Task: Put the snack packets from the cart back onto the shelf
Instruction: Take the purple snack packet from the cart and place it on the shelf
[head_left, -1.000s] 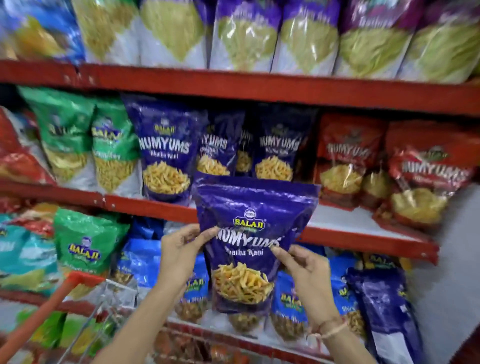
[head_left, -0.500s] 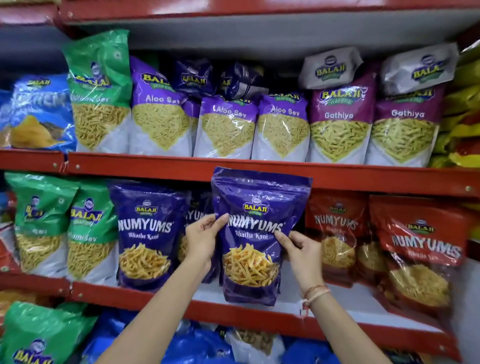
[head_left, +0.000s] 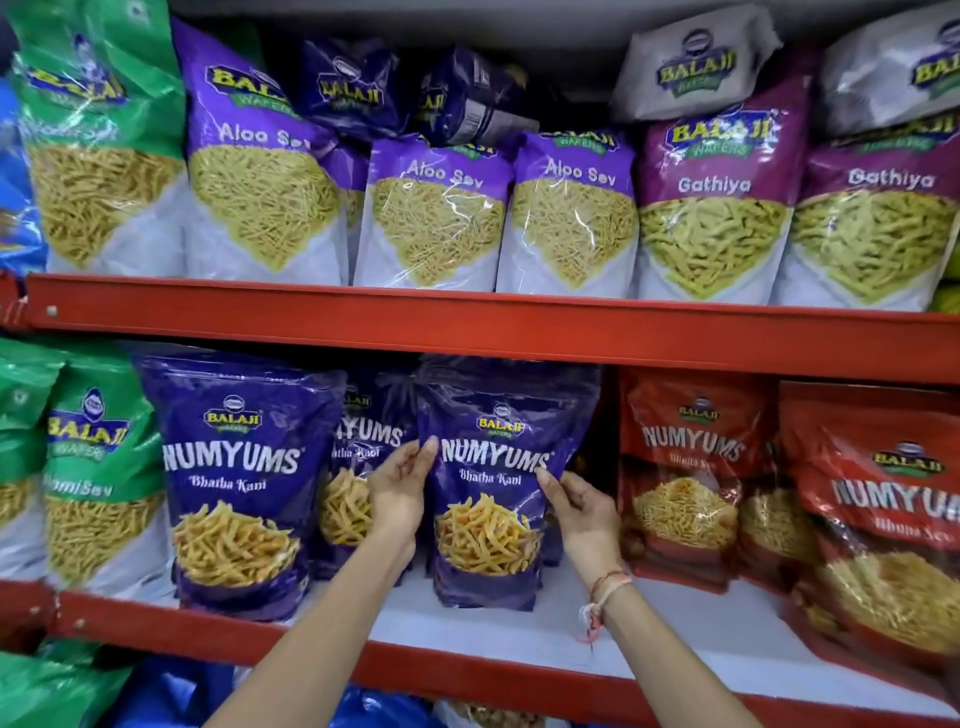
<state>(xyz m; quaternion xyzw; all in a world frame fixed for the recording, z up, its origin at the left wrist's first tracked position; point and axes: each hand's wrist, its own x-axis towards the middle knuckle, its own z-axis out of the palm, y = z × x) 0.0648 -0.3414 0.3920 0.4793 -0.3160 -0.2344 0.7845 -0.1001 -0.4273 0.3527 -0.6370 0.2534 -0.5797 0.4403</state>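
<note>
A purple Numyums Bhatha Kani packet (head_left: 493, 467) stands upright on the white board of the middle shelf (head_left: 519, 639), its base touching the board. My left hand (head_left: 397, 491) grips its left edge and my right hand (head_left: 582, 512) grips its right edge. Two more purple Numyums packets (head_left: 234, 478) stand to its left, one partly hidden behind my left hand. The cart is out of view.
Red Numyums packets (head_left: 685, 483) fill the right of the same shelf, green sev packets (head_left: 98, 467) the left. Above the red shelf rail (head_left: 467, 327) stand Aloo Sev (head_left: 431, 208) and Gathiya packets (head_left: 717, 208). Blue packets (head_left: 171, 696) show below.
Both hands carried the purple packet up from in front of the lower shelves and back into the middle shelf, where it now stands. The view rose, so the cart dropped out of sight.
</note>
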